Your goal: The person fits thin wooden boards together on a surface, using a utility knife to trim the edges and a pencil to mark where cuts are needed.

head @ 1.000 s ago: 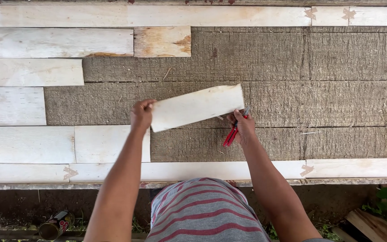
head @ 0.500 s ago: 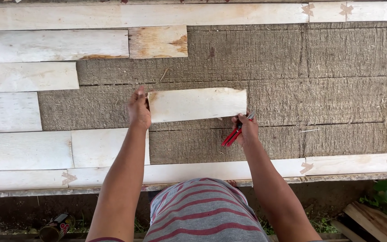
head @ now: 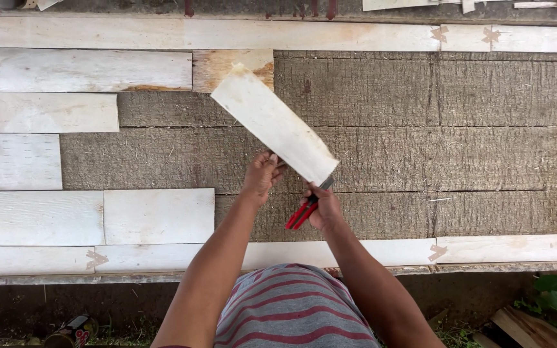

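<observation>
Left hand grips pale strip, tilted toward 11 o'clock | right hand clenches red-handled cutter, at strip's 5 o'clock end

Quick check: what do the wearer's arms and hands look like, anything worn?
Both forearms are bare, with no sleeves reaching them. The left hand and right hand show no gloves, and no watch, ring or band is visible. The only clothing in view is a grey shirt with red stripes at the bottom edge.
</observation>
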